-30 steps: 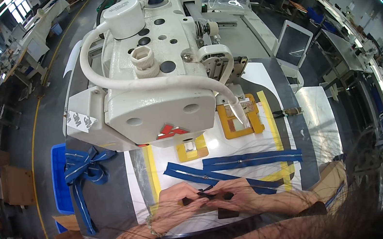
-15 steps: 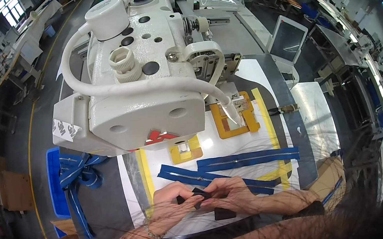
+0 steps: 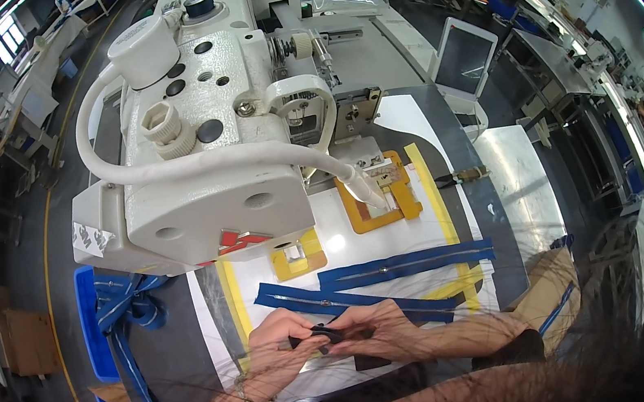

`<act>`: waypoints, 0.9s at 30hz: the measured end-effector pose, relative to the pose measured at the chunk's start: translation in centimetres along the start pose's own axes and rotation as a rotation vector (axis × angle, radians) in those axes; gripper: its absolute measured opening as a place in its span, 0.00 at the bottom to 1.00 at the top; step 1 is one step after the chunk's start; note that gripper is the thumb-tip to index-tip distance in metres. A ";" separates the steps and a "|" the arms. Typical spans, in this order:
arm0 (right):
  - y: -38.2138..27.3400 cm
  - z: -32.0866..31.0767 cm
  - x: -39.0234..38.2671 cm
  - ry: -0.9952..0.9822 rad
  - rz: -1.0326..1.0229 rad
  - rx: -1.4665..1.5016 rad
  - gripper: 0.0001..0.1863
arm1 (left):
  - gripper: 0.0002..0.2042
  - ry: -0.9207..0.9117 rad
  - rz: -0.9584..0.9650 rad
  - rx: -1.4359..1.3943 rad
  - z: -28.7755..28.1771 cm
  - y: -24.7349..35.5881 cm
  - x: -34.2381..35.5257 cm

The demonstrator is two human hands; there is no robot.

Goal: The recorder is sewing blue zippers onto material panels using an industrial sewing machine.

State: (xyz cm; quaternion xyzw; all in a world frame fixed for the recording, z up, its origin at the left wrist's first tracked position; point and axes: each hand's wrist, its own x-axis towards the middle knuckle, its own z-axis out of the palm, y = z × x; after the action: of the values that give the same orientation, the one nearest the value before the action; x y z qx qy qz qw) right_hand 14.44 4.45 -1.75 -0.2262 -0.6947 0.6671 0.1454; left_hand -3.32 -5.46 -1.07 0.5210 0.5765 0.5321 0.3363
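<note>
Close together at the near edge of the white work surface, my left hand (image 3: 280, 342) and my right hand (image 3: 381, 329) both pinch a small black piece (image 3: 322, 333), which looks like fabric or strap. Fingers cover much of it. A second flat black piece (image 3: 371, 363) lies just under my right hand. Beyond my hands, one blue zipper (image 3: 409, 263) stretches crosswise, its metal teeth facing up. Another blue zipper (image 3: 353, 305) slants below it, and its right part passes behind my right hand's fingers and wrist.
A white industrial sewing machine (image 3: 216, 208) looms ahead. Yellow frames sit beneath it, one large (image 3: 357, 214) and one small (image 3: 289, 270). Blue zippers (image 3: 127, 306) hang over a blue bin (image 3: 93, 340) at left. Thread snips (image 3: 466, 175), a screen (image 3: 465, 57) and cardboard (image 3: 545, 293) are at right.
The black piece has been turned or bent between my fingers and now shows a more rounded edge. The whole view has shifted slightly, so the machine appears further left. The zippers stay put.
</note>
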 end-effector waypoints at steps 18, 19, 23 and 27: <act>-0.3 0.1 0.4 -0.024 0.188 0.193 0.13 | 0.09 0.055 0.057 0.068 0.6 -0.5 0.5; -0.3 0.1 0.5 -0.024 0.189 0.192 0.13 | 0.09 0.057 0.067 0.077 0.6 -0.4 0.6; -0.5 0.2 0.6 -0.027 0.178 0.196 0.13 | 0.09 0.062 0.075 0.110 0.5 -0.3 0.5; -0.5 0.2 0.5 -0.025 0.149 0.192 0.12 | 0.10 0.057 0.085 0.139 0.5 -0.3 0.5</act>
State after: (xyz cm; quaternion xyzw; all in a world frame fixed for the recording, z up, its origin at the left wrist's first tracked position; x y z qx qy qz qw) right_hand 13.84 4.56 -1.29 -0.2539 -0.6106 0.7423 0.1080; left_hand -3.05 -4.82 -1.36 0.5517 0.5987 0.5192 0.2600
